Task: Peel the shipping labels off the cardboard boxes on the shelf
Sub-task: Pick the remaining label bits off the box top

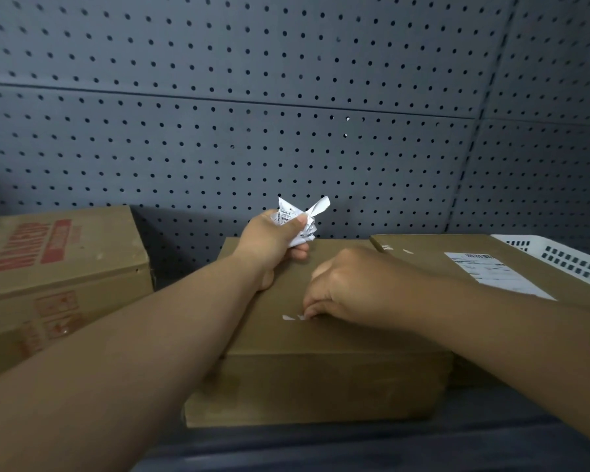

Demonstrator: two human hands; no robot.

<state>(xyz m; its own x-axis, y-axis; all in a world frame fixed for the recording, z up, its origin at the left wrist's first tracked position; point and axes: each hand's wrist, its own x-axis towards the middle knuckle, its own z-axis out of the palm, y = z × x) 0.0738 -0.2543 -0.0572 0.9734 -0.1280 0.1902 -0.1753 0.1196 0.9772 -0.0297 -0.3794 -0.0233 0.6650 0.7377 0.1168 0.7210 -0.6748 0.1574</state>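
A plain cardboard box [321, 376] sits in the middle of the shelf. My left hand [273, 243] rests on its far left corner and grips a crumpled white shipping label [300, 219]. My right hand [344, 287] lies on the box top, its curled fingertips pinching at small white label scraps [292, 317] stuck to the cardboard. To the right, another flat cardboard box [440, 253] carries a whole white shipping label [498, 274] with a barcode.
A cardboard box with red print [58, 264] stands at the left. A white perforated plastic basket [566, 257] lies at the far right. Grey pegboard [286, 114] forms the back and right walls. The dark shelf edge [321, 447] runs along the front.
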